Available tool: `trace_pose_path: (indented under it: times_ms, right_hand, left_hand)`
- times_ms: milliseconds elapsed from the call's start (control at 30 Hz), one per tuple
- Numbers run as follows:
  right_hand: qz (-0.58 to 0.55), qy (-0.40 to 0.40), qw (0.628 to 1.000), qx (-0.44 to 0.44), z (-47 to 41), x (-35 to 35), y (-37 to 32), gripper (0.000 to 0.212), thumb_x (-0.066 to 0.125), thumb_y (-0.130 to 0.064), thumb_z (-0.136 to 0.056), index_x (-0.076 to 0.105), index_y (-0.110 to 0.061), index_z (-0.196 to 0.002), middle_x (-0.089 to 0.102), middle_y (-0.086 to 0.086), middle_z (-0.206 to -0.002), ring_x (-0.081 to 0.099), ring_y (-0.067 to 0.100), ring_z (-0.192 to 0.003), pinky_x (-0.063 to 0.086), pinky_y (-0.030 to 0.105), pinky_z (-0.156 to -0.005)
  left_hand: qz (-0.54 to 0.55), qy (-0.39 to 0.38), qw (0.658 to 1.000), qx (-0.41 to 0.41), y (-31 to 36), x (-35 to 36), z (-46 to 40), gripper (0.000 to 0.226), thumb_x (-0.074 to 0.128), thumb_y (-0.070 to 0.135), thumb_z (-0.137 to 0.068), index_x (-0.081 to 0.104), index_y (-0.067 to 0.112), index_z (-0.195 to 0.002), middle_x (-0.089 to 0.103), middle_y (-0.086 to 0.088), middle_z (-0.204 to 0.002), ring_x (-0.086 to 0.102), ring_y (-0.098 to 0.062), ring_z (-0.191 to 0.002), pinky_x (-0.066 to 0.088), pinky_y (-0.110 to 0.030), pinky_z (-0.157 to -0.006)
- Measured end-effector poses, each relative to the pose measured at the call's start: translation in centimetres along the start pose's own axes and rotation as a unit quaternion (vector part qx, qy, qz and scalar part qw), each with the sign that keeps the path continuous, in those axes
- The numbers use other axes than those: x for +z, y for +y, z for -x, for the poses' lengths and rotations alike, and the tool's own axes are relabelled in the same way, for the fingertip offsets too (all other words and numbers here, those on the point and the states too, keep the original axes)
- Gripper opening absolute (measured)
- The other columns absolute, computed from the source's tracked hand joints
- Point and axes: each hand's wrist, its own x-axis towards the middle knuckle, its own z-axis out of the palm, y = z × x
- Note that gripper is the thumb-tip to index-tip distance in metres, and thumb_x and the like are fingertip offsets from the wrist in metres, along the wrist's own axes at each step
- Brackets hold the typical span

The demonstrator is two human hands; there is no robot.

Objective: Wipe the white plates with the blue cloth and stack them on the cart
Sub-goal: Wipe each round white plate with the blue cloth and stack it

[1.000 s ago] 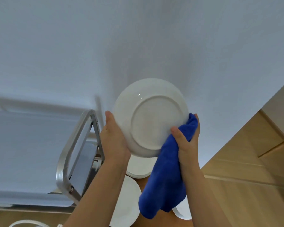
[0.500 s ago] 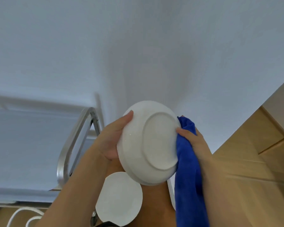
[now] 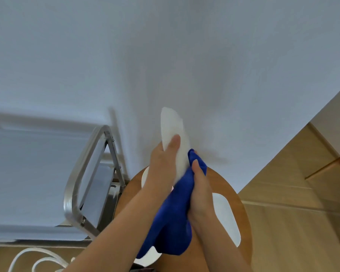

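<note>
I hold a white plate (image 3: 175,134) upright and edge-on to the camera, in front of the white wall. My left hand (image 3: 161,165) grips its left side, thumb laid across the rim. My right hand (image 3: 199,191) holds the blue cloth (image 3: 175,216) bunched against the plate's right face; the cloth hangs down below my wrists. Three more white plates lie on the round wooden table beneath: one at the right (image 3: 227,218), one behind my left wrist (image 3: 145,176), one at the bottom (image 3: 148,259). The steel cart (image 3: 81,173) stands at the left.
The cart's bent metal handle is close to my left forearm, its top shelf (image 3: 28,183) stretching left. White cables (image 3: 37,260) loop on the floor at the bottom left. Wooden floor and a wooden cabinet (image 3: 322,173) lie to the right of the round table (image 3: 241,209).
The plate has turned from showing its underside to standing edge-on. Both hands have shifted with it, the cloth now pressed to its right face. The view has tilted down, showing more of the table.
</note>
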Motion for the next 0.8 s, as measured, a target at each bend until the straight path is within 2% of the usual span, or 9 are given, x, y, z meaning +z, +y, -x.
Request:
trace_pose_path:
  times_ms: [100,200,300,400,533,600,700,767,800]
  right_hand:
    - [0.065,-0.104,0.989,0.080,-0.2,-1.5,-0.2,0.033,0.047,-0.045,-0.095,0.065,-0.029,-0.116,0.068,0.002,-0.116,0.062,0.018,-0.111,0.046,0.042,-0.100]
    - [0.112,-0.125,0.985,0.052,-1.1,-1.9,-1.4,0.033,0.045,-0.045,-0.096,0.064,-0.030,-0.117,0.070,0.000,-0.110,0.064,0.017,-0.107,0.050,0.033,-0.092]
    - [0.102,-0.136,0.983,0.063,-1.7,-1.6,-3.5,0.043,0.049,-0.050,-0.088,0.064,-0.018,-0.113,0.069,0.014,-0.105,0.066,0.026,-0.098,0.051,0.043,-0.090]
    - [0.103,-0.155,0.982,0.023,-2.6,-2.0,-4.7,0.043,0.051,-0.051,-0.090,0.062,-0.018,-0.115,0.068,0.017,-0.107,0.066,0.031,-0.098,0.052,0.047,-0.089]
    - [0.090,-0.202,0.974,0.039,-3.4,-3.1,-5.2,0.068,0.074,-0.044,-0.066,0.056,-0.009,-0.122,0.067,0.019,-0.111,0.065,0.037,-0.103,0.051,0.050,-0.089]
    - [0.119,-0.173,0.977,0.041,-3.8,-3.7,-4.6,0.064,0.069,-0.042,-0.059,0.061,-0.008,-0.113,0.069,0.019,-0.104,0.065,0.039,-0.099,0.052,0.051,-0.086]
    - [0.113,-0.128,0.982,0.081,-3.8,-4.6,-3.4,0.063,0.065,-0.038,-0.056,0.061,-0.002,-0.107,0.067,0.018,-0.097,0.063,0.037,-0.097,0.048,0.050,-0.088]
    - [0.088,-0.116,0.985,0.095,-4.1,-5.5,-3.0,0.047,0.061,-0.033,-0.065,0.061,-0.004,-0.102,0.067,0.013,-0.087,0.065,0.030,-0.086,0.051,0.042,-0.078]
    - [0.078,-0.122,0.984,0.100,-4.2,-5.9,-3.0,0.033,0.059,-0.029,-0.072,0.061,-0.007,-0.097,0.068,0.009,-0.080,0.067,0.025,-0.078,0.054,0.037,-0.070]
  left_hand:
    - [-0.121,-0.028,0.988,0.093,-0.9,0.4,0.9,0.026,0.049,0.041,-0.091,0.068,0.031,-0.075,0.071,0.001,-0.076,0.070,-0.012,-0.078,0.054,-0.032,-0.074]
    - [-0.272,-0.062,0.948,0.151,-1.6,-0.2,0.9,0.034,0.045,0.031,-0.097,0.057,0.016,-0.126,0.067,-0.001,-0.111,0.062,-0.015,-0.107,0.048,-0.030,-0.092]
    - [-0.347,-0.151,0.909,0.173,-2.0,-1.4,0.7,0.049,0.039,0.032,-0.100,0.030,0.026,-0.147,0.045,0.001,-0.146,0.041,-0.013,-0.133,0.028,-0.035,-0.114]
    - [-0.488,-0.245,0.814,0.197,-1.7,-2.3,0.8,0.050,0.031,0.037,-0.101,-0.006,0.055,-0.130,0.007,0.016,-0.156,0.008,-0.007,-0.145,0.000,-0.021,-0.116]
    - [-0.655,-0.271,0.666,0.231,-1.4,-2.8,0.5,0.050,0.019,0.052,-0.097,-0.024,0.050,-0.123,-0.002,0.006,-0.161,0.000,-0.015,-0.147,-0.003,-0.033,-0.116]
    - [-0.683,-0.287,0.634,0.222,-1.9,-3.0,0.3,0.071,0.015,0.073,-0.082,-0.020,0.044,-0.136,-0.002,0.006,-0.161,-0.002,-0.017,-0.147,-0.007,-0.040,-0.116]
    - [-0.580,-0.198,0.743,0.270,-1.7,-4.3,-0.3,0.090,0.025,0.086,-0.072,0.022,0.035,-0.146,0.021,0.014,-0.152,0.014,-0.018,-0.146,-0.001,-0.050,-0.114]
    - [-0.470,0.063,0.819,0.323,-1.6,-6.4,-2.2,0.071,0.040,0.067,-0.086,0.047,0.020,-0.138,0.046,0.001,-0.142,0.038,-0.029,-0.135,0.023,-0.055,-0.108]
    - [-0.407,0.157,0.865,0.248,-1.3,-7.7,-3.4,0.061,0.046,0.056,-0.090,0.047,0.017,-0.138,0.048,-0.005,-0.141,0.042,-0.030,-0.132,0.031,-0.053,-0.106]
